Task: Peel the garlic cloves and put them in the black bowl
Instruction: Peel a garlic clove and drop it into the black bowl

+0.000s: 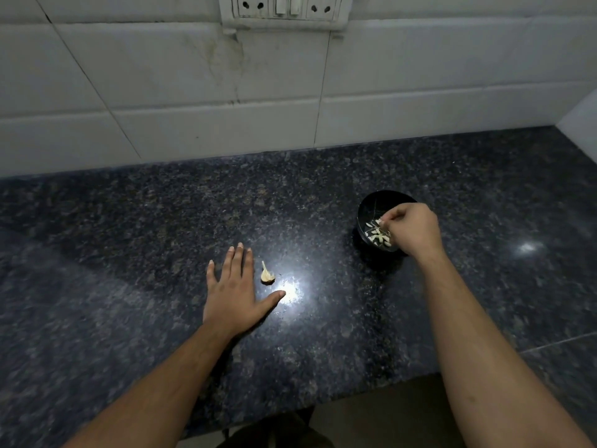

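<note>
A peeled clove is held over the black bowl (371,202) while a garlic remnant (267,273) lies on the bench (129,237).

The right hand (412,227) is poised above the bowl's near rim, its fingertips (384,221) pinched on a garlic clove (378,222); more peeled cloves (379,237) are seen lying inside the bowl. The left hand (234,291) is laid flat on the dark stone bench, fingers straight and thumb spread, holding nothing. The garlic remnant is found just beside its index finger, well apart from the bowl. A tiled wall (161,92) with a switch panel (281,9) is seen behind.
</note>
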